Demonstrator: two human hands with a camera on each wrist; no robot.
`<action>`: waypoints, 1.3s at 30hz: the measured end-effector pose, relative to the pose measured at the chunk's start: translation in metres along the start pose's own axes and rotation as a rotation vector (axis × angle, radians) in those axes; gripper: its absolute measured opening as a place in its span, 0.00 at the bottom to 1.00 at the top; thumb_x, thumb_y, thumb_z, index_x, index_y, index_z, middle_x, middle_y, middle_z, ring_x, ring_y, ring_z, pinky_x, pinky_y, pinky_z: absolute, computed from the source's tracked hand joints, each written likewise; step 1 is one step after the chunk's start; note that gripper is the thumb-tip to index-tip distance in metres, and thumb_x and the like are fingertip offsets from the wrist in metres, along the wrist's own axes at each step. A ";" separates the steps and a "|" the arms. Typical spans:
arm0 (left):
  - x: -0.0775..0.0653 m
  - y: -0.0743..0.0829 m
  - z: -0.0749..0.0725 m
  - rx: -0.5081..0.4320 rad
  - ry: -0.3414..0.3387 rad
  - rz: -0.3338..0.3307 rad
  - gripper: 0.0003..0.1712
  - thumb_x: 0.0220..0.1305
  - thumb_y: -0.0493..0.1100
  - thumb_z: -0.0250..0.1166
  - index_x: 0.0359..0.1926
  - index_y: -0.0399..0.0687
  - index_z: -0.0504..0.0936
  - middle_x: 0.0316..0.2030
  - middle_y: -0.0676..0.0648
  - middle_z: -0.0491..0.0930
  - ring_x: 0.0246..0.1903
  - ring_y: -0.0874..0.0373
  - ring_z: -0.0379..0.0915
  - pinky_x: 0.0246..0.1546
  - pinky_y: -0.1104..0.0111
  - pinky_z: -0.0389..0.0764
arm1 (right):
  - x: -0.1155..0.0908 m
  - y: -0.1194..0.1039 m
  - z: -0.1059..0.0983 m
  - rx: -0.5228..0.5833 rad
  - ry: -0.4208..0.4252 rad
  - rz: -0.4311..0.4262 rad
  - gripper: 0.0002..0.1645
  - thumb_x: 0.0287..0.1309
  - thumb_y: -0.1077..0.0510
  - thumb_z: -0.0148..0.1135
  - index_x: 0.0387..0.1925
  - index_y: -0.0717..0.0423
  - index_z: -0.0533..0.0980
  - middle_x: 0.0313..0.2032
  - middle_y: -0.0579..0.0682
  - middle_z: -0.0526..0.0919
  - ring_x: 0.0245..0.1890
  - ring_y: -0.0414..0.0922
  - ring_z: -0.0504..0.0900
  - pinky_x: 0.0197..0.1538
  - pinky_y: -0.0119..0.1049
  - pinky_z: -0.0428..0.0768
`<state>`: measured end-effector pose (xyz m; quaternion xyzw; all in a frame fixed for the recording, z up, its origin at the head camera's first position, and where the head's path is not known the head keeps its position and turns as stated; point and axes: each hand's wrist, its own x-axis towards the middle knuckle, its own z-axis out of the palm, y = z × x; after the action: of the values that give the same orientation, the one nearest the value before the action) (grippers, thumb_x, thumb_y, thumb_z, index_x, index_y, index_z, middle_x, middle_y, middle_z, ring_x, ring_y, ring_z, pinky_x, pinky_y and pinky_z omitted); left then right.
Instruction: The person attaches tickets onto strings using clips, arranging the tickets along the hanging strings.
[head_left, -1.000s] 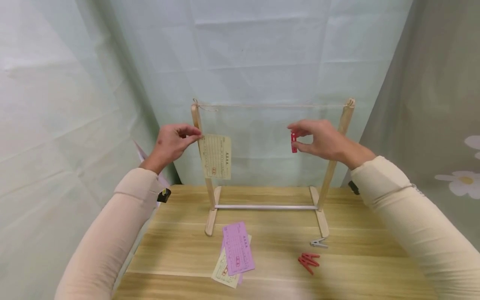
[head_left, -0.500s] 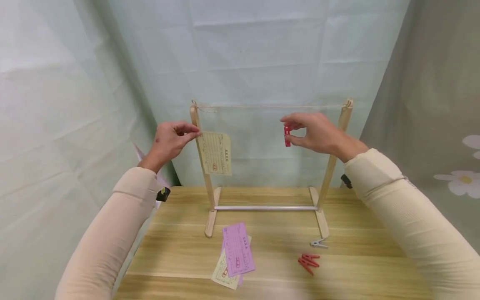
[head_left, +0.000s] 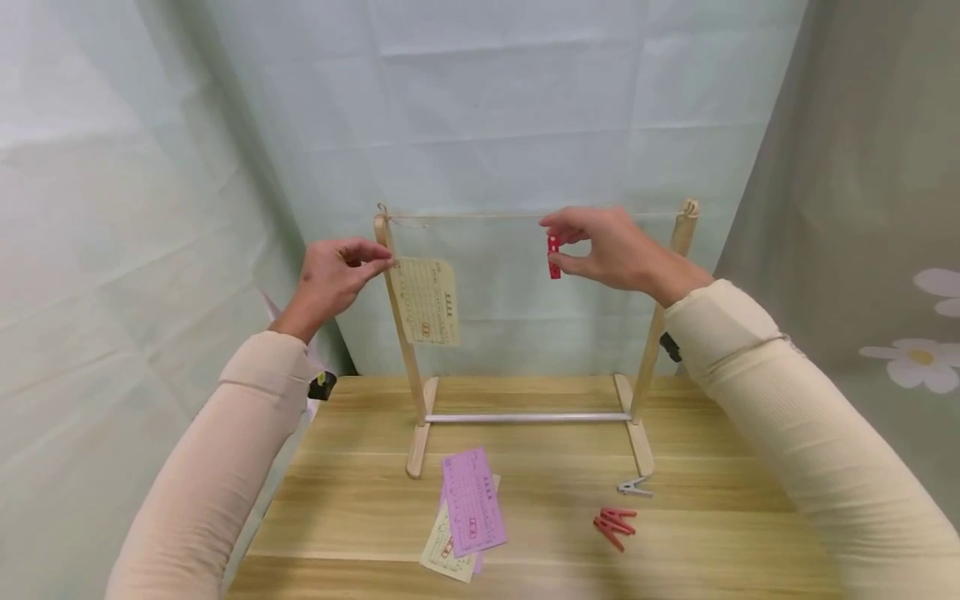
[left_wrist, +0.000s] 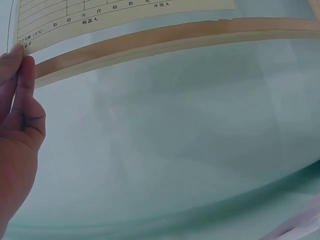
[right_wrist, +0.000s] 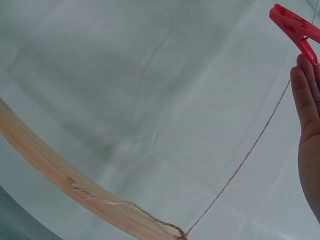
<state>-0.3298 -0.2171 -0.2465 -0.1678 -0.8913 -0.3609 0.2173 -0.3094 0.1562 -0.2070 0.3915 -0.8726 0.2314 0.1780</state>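
Note:
My left hand (head_left: pixel 333 271) pinches the upper left corner of a pale yellow printed slip (head_left: pixel 427 302), which hangs in front of the rack's left post. In the left wrist view, thumb and finger hold the corner of that slip (left_wrist: pixel 125 12). Between thumb and fingers of my right hand (head_left: pixel 611 250) is a red clothespin (head_left: pixel 554 258), just below the string (head_left: pixel 480 217) and apart from the slip. The right wrist view shows the clothespin (right_wrist: pixel 295 31) at the fingertips, partly cut off by the frame edge.
The wooden rack (head_left: pixel 642 367) carries the string between its posts, with a pale crossbar (head_left: pixel 525 417) low down. On the table lie purple (head_left: pixel 474 502) and yellow slips (head_left: pixel 442 557), overlapping. To their right are red clothespins (head_left: pixel 615 525) and a grey clothespin (head_left: pixel 634 487).
My right hand has moved left and up with the red clothespin, towards the string. My left hand has risen slightly with the yellow slip. The things on the table have stayed put.

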 end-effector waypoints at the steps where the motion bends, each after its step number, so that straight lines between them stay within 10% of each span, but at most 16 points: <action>1: 0.000 0.000 -0.001 0.001 0.002 0.000 0.10 0.65 0.41 0.70 0.41 0.38 0.88 0.40 0.40 0.86 0.32 0.57 0.72 0.26 0.77 0.69 | 0.001 0.000 0.000 0.000 0.005 -0.003 0.28 0.56 0.67 0.71 0.58 0.64 0.76 0.48 0.59 0.84 0.47 0.53 0.85 0.54 0.47 0.80; 39: 0.015 0.011 -0.007 0.011 0.030 0.063 0.09 0.65 0.39 0.69 0.42 0.37 0.87 0.41 0.38 0.86 0.33 0.56 0.73 0.28 0.79 0.70 | 0.047 -0.025 -0.005 0.029 -0.044 0.083 0.28 0.62 0.61 0.67 0.63 0.60 0.73 0.51 0.54 0.82 0.52 0.47 0.82 0.60 0.39 0.75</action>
<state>-0.3358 -0.2123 -0.2276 -0.1893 -0.8841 -0.3515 0.2428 -0.3191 0.1162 -0.1732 0.3624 -0.8885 0.2424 0.1433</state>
